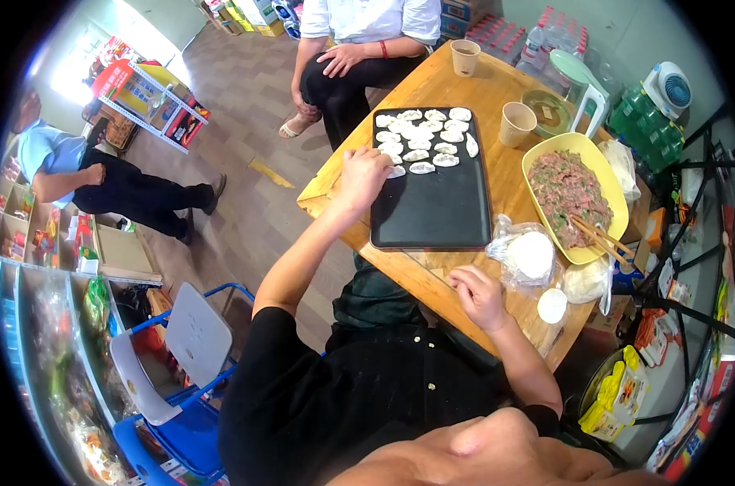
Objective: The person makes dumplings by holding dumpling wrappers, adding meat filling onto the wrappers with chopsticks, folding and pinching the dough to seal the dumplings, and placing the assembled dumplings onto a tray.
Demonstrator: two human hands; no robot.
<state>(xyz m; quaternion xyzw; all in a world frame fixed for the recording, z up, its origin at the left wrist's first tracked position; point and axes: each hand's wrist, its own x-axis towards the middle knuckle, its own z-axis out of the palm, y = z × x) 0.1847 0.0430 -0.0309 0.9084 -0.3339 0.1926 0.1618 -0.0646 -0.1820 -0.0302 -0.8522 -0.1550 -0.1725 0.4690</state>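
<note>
Black tray (432, 212): lying flat on the wooden counter (487, 93)
Dumplings (418, 145): sitting in loose rows in the far half of the tray, one of them lying lengthwise close to the tray's right wall
Left hand (363, 174): reaching in over the tray's left edge, fingertips bunching together at a dumpling by that edge; cannot tell whether the grip is clamping on it
Right hand (477, 297): hanging just off the tray's near right corner, fingers curling loosely inward; the inside of this grip is hiding from view, so cannot tell whether it is closing on anything
White rounds (534, 256): piling in a clear plastic bag (505, 243) just beside the tray's near right corner
Single round (552, 306): lying flat to the right of the tray and nearer the wearer, past the bag
Yellow bowl (616, 198): standing to the right of the tray, holding minced filling (566, 198)
Chopsticks (601, 236): leaning in the bowl, on its side nearer the wearer, right of the tray
Paper cups (517, 124) (465, 58): standing beyond the tray's far right corner
Seated person (367, 32): sitting beyond the tray's far left corner
</note>
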